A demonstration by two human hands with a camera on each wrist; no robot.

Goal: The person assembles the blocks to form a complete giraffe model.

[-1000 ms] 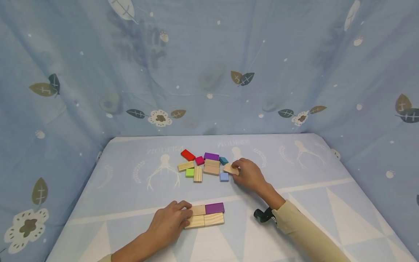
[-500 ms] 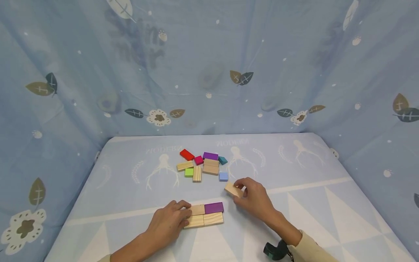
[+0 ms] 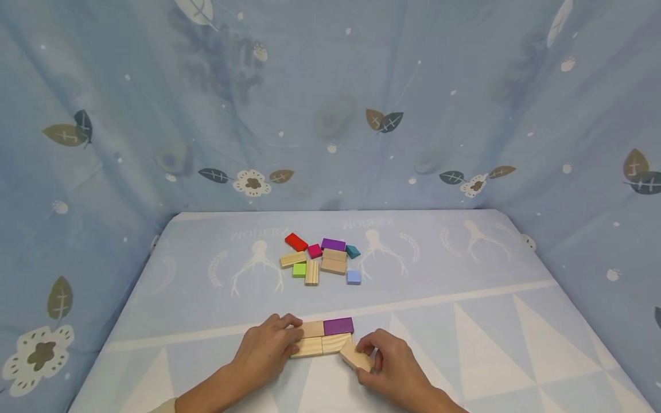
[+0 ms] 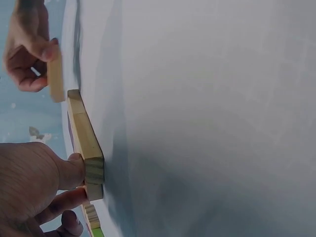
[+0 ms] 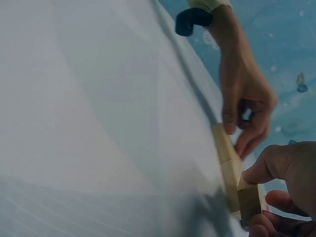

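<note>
My right hand [image 3: 395, 370] pinches a plain wooden block [image 3: 353, 356] between thumb and fingers, tilted at the right front corner of a flat two-by-two group. That group has a purple block [image 3: 338, 326] and a plain block [image 3: 313, 328] at the back, with two pale grained blocks [image 3: 307, 346] in front. At the group's left end rests my left hand [image 3: 265, 350]. In the left wrist view its thumb [image 4: 74, 170] touches a block end, and a finger lies at the other row's end. The right wrist view shows the held block [image 5: 250, 200] close over the row.
Farther back lie several loose blocks, among them a red one [image 3: 296, 242], a green one [image 3: 299, 270], a light blue one [image 3: 353, 277], a teal one [image 3: 353, 252] and a purple one [image 3: 333, 245]. A patterned cloth [image 3: 181, 298] covers the table; blue curtains [image 3: 330, 103] surround it.
My right hand has brought the plain block from the loose blocks at the back toward me, to the right front of the group. My left hand has stayed in place.
</note>
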